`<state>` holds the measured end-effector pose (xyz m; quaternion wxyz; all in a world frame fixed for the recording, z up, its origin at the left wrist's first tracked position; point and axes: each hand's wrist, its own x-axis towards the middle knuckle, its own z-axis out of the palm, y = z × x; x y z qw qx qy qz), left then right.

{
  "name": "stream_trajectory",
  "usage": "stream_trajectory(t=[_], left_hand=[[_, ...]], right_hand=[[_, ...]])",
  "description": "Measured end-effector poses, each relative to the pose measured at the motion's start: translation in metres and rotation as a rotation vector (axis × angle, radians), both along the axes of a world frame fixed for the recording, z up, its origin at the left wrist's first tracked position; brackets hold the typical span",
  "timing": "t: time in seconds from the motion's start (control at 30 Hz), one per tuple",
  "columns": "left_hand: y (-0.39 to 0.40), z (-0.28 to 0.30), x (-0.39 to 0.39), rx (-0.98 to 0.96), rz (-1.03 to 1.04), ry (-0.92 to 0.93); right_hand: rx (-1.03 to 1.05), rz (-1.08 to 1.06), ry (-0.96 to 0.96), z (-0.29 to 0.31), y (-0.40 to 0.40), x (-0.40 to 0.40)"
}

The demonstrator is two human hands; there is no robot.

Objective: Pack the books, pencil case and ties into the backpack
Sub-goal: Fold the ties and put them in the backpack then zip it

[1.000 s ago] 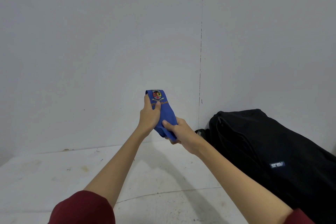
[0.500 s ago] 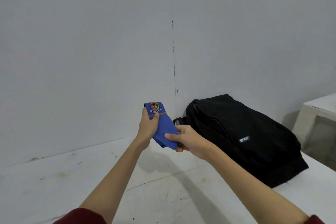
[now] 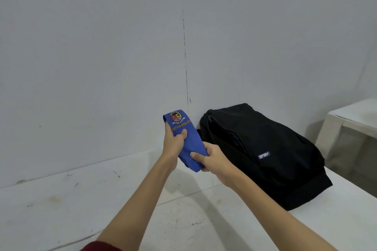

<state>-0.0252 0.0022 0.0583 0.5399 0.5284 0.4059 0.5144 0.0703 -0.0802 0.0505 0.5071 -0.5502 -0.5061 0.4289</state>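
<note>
Blue folded tie (image 3: 188, 144) held up in the air with both hands, above the bench (image 3: 61, 210), just left of the backpack. Left hand (image 3: 173, 144) grips the upper part, thumb pressed on the front just under the crest and yellow lettering, fingers wrapped behind. Right hand (image 3: 212, 159) grips the lower folded end, thumb across the front, fingers curled round the back. Tie tilted, top end leaning left, crest facing the camera. Black backpack (image 3: 265, 155) lies on its side on the white bench, top end against the grey wall (image 3: 102, 47), small logo tag on the side; cannot tell whether its zip is open. Right hand is near the backpack, not touching it. Dark red sleeve (image 3: 100, 246) shows at the bottom edge on the left arm. Pale table (image 3: 355, 120) at far right, apart from the bench.
</note>
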Motion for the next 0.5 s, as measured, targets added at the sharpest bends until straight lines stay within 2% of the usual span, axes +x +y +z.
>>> stream_trajectory(t=[0.1,0.33,0.43,0.5], left_hand=[[0.008,-0.001,0.01,0.052,0.011,0.123],[0.014,-0.009,0.06,0.229,0.098,0.412],[0.019,-0.013,0.078,0.22,0.063,0.321],[0.022,-0.014,0.081,0.149,0.027,0.187]], right_hand=[[0.036,0.029,-0.052,-0.002,0.005,0.012],[0.112,0.084,-0.357,-0.009,0.023,0.065],[0.085,0.208,-0.361,0.0,0.025,0.096],[0.091,0.175,-0.406,0.012,0.029,0.118]])
